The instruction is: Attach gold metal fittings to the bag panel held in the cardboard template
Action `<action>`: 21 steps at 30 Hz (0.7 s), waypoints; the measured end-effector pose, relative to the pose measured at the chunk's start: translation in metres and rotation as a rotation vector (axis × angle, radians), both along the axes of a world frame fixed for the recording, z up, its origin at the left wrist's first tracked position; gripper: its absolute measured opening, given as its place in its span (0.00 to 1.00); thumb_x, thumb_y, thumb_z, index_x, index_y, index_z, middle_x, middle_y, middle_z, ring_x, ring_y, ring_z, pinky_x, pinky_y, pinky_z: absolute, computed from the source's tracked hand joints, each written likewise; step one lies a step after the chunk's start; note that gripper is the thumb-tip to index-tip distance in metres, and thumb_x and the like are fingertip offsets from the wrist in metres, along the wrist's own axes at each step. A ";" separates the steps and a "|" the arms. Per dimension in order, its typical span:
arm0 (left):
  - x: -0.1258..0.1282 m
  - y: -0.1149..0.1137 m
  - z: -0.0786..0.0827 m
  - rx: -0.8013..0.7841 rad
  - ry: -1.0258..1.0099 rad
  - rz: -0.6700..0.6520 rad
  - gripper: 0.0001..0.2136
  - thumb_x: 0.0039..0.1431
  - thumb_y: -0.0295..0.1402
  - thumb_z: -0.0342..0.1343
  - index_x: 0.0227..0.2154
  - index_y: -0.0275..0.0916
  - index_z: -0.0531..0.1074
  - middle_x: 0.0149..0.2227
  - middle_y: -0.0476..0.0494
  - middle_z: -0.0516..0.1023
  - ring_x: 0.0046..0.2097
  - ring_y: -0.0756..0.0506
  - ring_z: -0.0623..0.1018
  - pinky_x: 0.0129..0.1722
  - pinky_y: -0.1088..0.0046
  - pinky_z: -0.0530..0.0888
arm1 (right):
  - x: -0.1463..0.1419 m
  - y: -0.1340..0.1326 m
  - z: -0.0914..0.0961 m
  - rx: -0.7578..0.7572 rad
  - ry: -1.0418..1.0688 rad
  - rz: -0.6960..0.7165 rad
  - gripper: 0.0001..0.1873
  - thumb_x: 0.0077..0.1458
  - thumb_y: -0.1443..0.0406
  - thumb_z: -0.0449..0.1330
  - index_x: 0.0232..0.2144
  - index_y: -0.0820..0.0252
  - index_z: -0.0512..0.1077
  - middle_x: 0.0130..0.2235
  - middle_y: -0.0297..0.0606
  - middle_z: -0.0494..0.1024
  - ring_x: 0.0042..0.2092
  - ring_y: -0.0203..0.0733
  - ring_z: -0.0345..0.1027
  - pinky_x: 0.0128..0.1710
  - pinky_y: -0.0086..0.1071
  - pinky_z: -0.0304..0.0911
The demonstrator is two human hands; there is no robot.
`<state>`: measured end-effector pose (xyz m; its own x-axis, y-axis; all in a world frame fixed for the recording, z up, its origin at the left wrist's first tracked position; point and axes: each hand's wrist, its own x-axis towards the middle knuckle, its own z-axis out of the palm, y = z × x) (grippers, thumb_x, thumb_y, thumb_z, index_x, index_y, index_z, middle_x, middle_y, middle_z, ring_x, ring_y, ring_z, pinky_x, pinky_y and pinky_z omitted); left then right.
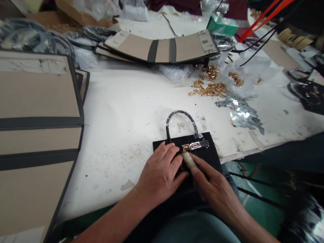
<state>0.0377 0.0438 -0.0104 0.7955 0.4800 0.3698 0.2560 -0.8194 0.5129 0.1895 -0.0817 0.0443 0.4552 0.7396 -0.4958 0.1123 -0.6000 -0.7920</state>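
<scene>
A black handbag panel (207, 158) lies at the table's near edge, its plastic-wrapped loop handle (181, 112) pointing away from me. My left hand (159, 172) rests flat on the panel's left side, fingers stretched out. Fingers of my right hand (212, 189) are wrapped round a small tool with a pale handle (189, 160); its tip meets the panel just below a gold metal fitting (185, 147), and its exact kind is hard to make out. Beside that fitting is a shiny clasp strap (198, 145) with a dark end.
Large beige panels with dark edging (37, 98) lie on the left, and more panels (162, 50) are stacked at the back. Small gold fittings (212, 89) sit in piles near silvery scraps (244, 114). A green box (222, 25) and red straps (263, 20) are at the back right.
</scene>
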 end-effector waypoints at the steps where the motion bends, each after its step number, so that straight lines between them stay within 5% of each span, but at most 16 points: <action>1: -0.001 0.000 0.001 -0.016 -0.021 0.003 0.14 0.67 0.39 0.61 0.50 0.35 0.76 0.57 0.38 0.77 0.65 0.37 0.71 0.71 0.52 0.65 | 0.002 -0.002 0.001 -0.019 0.039 0.014 0.36 0.65 0.45 0.59 0.69 0.52 0.68 0.26 0.31 0.71 0.21 0.33 0.58 0.18 0.26 0.55; 4: -0.003 -0.002 0.005 -0.034 -0.093 0.028 0.12 0.63 0.31 0.61 0.49 0.36 0.77 0.58 0.37 0.76 0.66 0.37 0.69 0.68 0.55 0.69 | 0.008 -0.013 0.008 -0.020 -0.023 0.079 0.36 0.64 0.46 0.60 0.68 0.56 0.70 0.32 0.35 0.77 0.26 0.36 0.66 0.24 0.28 0.63; 8: -0.006 -0.004 0.010 0.023 -0.149 0.036 0.12 0.65 0.26 0.60 0.50 0.37 0.76 0.58 0.36 0.74 0.67 0.36 0.67 0.67 0.53 0.70 | 0.024 -0.035 0.019 0.079 -0.315 0.107 0.29 0.58 0.50 0.64 0.57 0.57 0.79 0.49 0.42 0.84 0.49 0.50 0.78 0.49 0.36 0.73; 14: -0.010 -0.010 0.011 0.017 -0.310 0.269 0.10 0.68 0.26 0.59 0.48 0.42 0.79 0.54 0.40 0.76 0.59 0.41 0.72 0.60 0.54 0.73 | 0.052 -0.059 0.033 0.191 -0.529 0.082 0.26 0.54 0.51 0.65 0.52 0.53 0.82 0.47 0.39 0.85 0.46 0.49 0.80 0.50 0.38 0.73; 16: -0.010 -0.014 0.010 -0.118 -0.345 0.385 0.08 0.69 0.32 0.60 0.47 0.43 0.81 0.55 0.40 0.75 0.60 0.41 0.73 0.62 0.54 0.72 | 0.056 -0.062 0.036 0.253 -0.538 0.073 0.24 0.52 0.50 0.67 0.49 0.52 0.83 0.46 0.38 0.85 0.46 0.50 0.80 0.51 0.39 0.72; 21: -0.010 -0.022 0.013 -0.757 -0.576 0.570 0.18 0.66 0.46 0.63 0.48 0.36 0.82 0.64 0.37 0.71 0.65 0.41 0.73 0.68 0.60 0.68 | 0.058 -0.063 0.044 0.332 -0.404 0.020 0.23 0.48 0.48 0.72 0.41 0.56 0.83 0.38 0.39 0.84 0.37 0.49 0.77 0.42 0.39 0.73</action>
